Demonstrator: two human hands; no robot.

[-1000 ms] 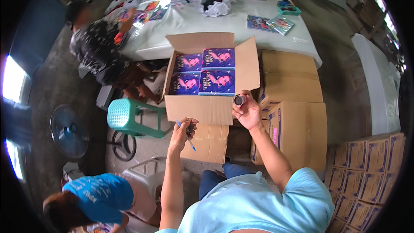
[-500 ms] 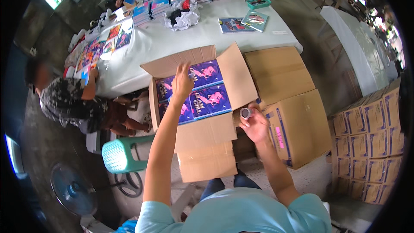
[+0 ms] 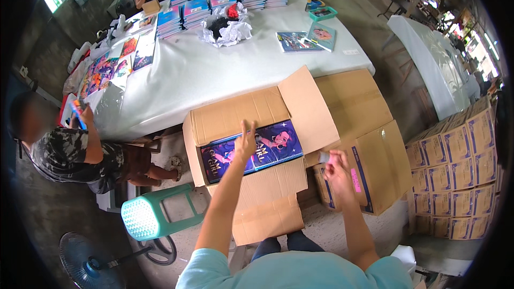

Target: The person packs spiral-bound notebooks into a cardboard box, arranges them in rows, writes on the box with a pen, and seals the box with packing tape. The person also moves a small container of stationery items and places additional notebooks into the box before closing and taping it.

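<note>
An open cardboard box [image 3: 225,115] stands in front of me, its flaps [image 3: 270,203] spread out. Inside lie purple picture books [image 3: 278,147] side by side. My left hand [image 3: 245,143] reaches into the box and rests on the books, fingers apart, with nothing seen in it. My right hand [image 3: 338,171] hovers beside the box's right edge, pinching a small pale round object [image 3: 324,157] between its fingertips.
A white table [image 3: 214,69] behind the box carries stacks of books [image 3: 225,2], loose covers and crumpled paper [image 3: 227,29]. Closed cartons [image 3: 375,155] sit right of the box, stacked cartons [image 3: 460,166] farther right. A green stool [image 3: 155,214] and fan [image 3: 88,259] stand left. One person [image 3: 75,150] sits left, another at the far end.
My left hand rose from the box's front flap into the box and now lies on the books. My right hand stayed at the box's right side with the small object.
</note>
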